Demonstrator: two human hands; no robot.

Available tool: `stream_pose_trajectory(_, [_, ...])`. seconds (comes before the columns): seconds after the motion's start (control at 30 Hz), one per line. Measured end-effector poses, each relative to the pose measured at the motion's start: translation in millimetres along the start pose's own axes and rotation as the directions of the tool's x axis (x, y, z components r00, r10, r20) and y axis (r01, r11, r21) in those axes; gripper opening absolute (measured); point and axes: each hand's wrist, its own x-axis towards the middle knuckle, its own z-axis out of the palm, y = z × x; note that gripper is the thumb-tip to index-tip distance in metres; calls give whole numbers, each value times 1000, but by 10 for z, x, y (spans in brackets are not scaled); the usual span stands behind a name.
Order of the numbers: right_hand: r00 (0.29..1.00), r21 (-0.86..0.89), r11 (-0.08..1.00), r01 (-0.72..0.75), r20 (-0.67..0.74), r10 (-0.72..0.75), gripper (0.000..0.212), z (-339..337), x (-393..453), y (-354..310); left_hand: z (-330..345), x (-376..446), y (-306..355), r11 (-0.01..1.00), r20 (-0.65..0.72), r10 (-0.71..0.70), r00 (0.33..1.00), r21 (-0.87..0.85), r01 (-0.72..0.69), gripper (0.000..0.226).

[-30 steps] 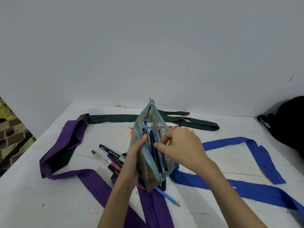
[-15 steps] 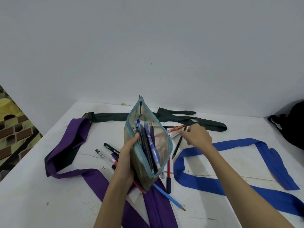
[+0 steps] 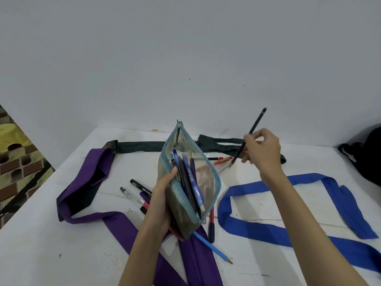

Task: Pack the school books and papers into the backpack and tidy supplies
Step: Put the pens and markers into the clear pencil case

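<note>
Wide white counter (image 3: 268,205) here, its far edge running along the pale wall and its left edge slanting down toward the near corner, with patterned floor beyond it. Open surface sits at the near left, and there's more bare white inside the loop of the blue strap (image 3: 255,223) on the right. The left hand (image 3: 162,195) grips the pencil case (image 3: 185,203) from its left side, thumb hooked over the zipper rim, holding it upright with the mouth gaping wide; several pens and a blue marker stand inside, tips down. The right hand (image 3: 262,150) is up and off the counter, to the right of the case and well clear of it, fingers (image 3: 250,139) pinching a dark pencil (image 3: 248,139) near its middle, the pencil tilted with its point down-left and its butt end high against the wall. Below that point, a red pen (image 3: 221,161) and a clear one lie loose on the counter just behind the case. Left of the case a black highlighter (image 3: 141,187) and a small grey pen (image 3: 127,193) lie side by side, partly tucked under the left wrist. Near the case's bottom corner a blue pencil (image 3: 213,248) juts out toward the near edge, beside a red-and-dark pen (image 3: 211,226). A purple strap (image 3: 90,178) sprawls across the left and runs under the case; a dark green strap (image 3: 140,146) stretches along the back. The black backpack (image 3: 369,159) sits at the far right edge, only partly visible.
</note>
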Motion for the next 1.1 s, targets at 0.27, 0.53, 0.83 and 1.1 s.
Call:
stream_pose_trajectory(0.27, [899, -14, 977, 212, 395, -189, 15, 115, -675, -414, 73, -37, -43, 999, 41, 32, 999, 7, -32, 40])
stream_pose_trajectory(0.53, [833, -500, 735, 458, 530, -159, 33, 314, -784, -338, 57, -41, -48, 997, 30, 44, 999, 67, -46, 57])
stream_pose_trajectory(0.83, [949, -404, 869, 285, 250, -195, 16, 322, -204, 139, -100, 27, 30, 1000, -46, 26, 999, 4, -25, 59])
stream_pose_trajectory(1.1, [827, -589, 611, 529, 519, -216, 30, 495, -175, 684, -95, 19, 58, 1000, -69, 6, 998, -18, -7, 57])
